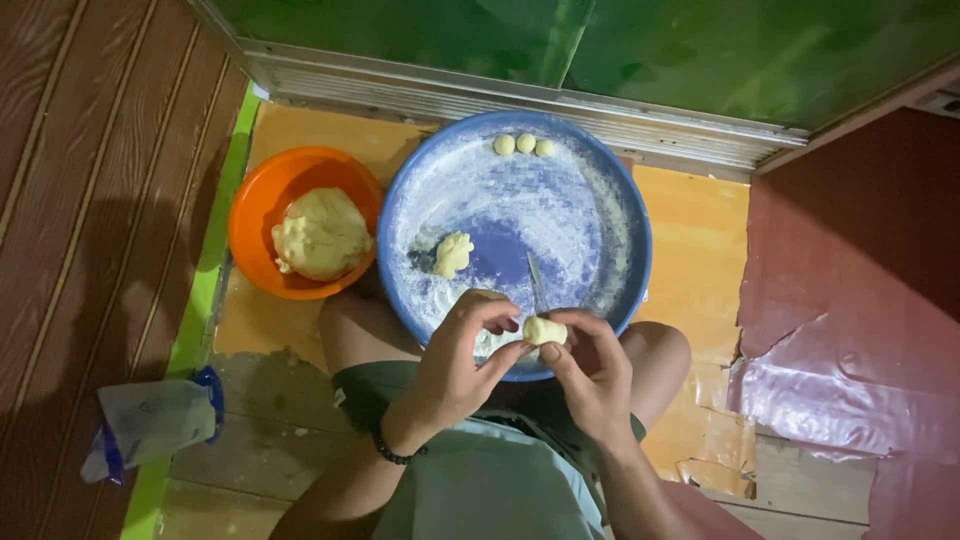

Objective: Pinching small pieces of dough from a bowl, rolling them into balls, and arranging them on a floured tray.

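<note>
Both hands meet over the near rim of a floured blue tray (610,190). My left hand (458,360) and my right hand (592,370) pinch a small pale dough piece (544,330) between their fingertips. A rough dough lump (452,253) lies on the tray's floured middle. A knife (537,283) rests on the tray just beyond my fingers. Three small dough balls (524,144) sit in a row at the tray's far rim. An orange bowl (255,205) to the left holds a large dough mass (322,234).
A plastic flour bag (150,420) lies on the floor at the lower left. My bent knees (350,325) frame the tray's near side. A metal door sill (500,95) and green wall lie beyond the tray. A brown wooden door panel (90,180) stands at the left.
</note>
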